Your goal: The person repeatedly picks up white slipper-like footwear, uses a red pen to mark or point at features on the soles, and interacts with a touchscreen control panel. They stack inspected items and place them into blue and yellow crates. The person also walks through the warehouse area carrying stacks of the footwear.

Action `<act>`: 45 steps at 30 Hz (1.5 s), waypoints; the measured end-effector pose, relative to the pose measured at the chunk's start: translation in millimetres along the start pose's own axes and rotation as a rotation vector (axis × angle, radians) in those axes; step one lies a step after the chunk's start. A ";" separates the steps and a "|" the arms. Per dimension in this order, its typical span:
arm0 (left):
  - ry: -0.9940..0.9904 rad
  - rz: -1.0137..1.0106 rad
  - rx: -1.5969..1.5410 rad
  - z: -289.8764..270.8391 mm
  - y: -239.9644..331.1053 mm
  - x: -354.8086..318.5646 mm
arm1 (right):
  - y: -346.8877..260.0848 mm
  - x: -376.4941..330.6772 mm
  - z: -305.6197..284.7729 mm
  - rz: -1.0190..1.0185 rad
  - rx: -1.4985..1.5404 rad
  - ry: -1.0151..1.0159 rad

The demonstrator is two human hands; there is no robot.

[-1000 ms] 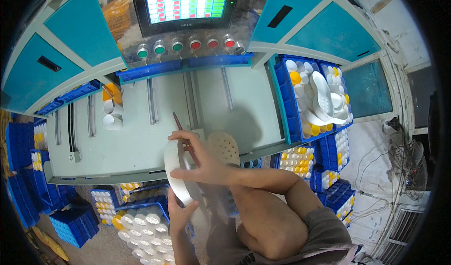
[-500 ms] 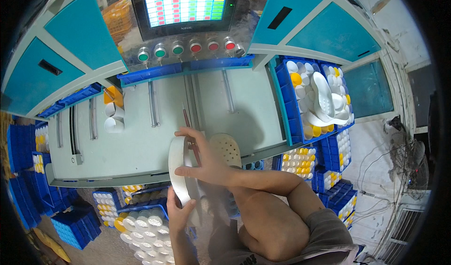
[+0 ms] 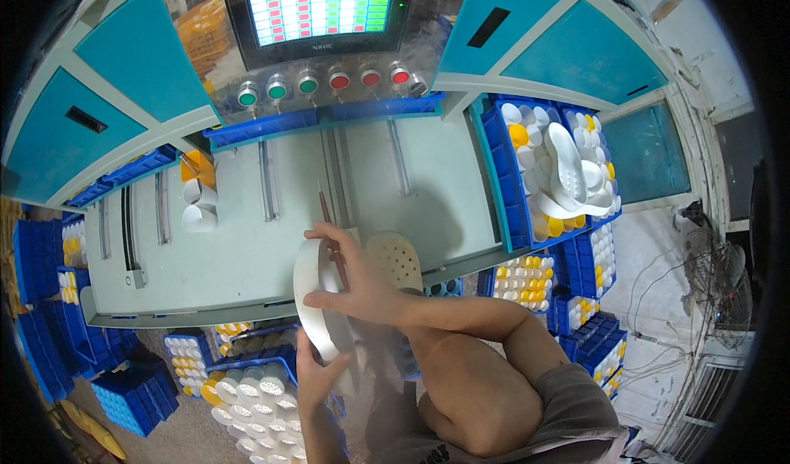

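Observation:
My right hand [image 3: 354, 279] closes on the upper part of a smooth white curved piece [image 3: 311, 279], thumb on its near face. It looks like a shoe sole seen edge-on, but I cannot be sure of its kind. My left hand [image 3: 319, 377] grips the lower end, fingers on one side and thumb on the other. A thin dark-red pointed tool [image 3: 323, 205] runs up from behind my right fingers; whether they hold it is hidden. Beside that hand is a beige perforated clog [image 3: 395, 262] on my raised foot, at the bench's front edge.
The pale bench [image 3: 239, 275] has metal slots, two white cups [image 3: 200, 217] and an orange one [image 3: 197, 168]. A lit screen [image 3: 321, 11] and several buttons stand behind. White clog-like pieces [image 3: 568, 167] lie on a blue crate of cups [image 3: 514, 209] at right. More crates stand below.
My left thumb has slid slightly down and right on the white piece. The right hand keeps its grip. The view has shifted a little.

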State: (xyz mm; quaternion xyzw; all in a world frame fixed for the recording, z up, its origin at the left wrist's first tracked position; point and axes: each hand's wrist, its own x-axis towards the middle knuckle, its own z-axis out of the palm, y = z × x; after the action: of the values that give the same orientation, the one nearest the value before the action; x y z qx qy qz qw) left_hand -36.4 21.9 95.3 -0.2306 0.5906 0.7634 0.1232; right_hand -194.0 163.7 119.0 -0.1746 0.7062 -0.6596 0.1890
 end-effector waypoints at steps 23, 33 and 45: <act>0.102 0.048 -0.252 -15.0 -28.1 1.2 | 18.6 -44.0 -145.8 -0.213 -0.522 0.720; 0.072 -0.035 -0.317 -29.5 -23.7 18.6 | 60.1 -154.9 -458.0 0.849 -1.008 1.251; 0.057 -0.088 -0.306 -24.1 -14.1 19.4 | 116.8 -151.5 -524.8 0.708 -0.245 1.375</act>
State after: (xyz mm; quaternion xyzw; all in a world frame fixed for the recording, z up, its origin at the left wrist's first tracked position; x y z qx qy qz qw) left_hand -41.7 1.0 68.9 -0.2940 0.4601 0.8314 0.1033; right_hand -323.3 701.1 38.5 0.4892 0.7462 -0.4375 -0.1121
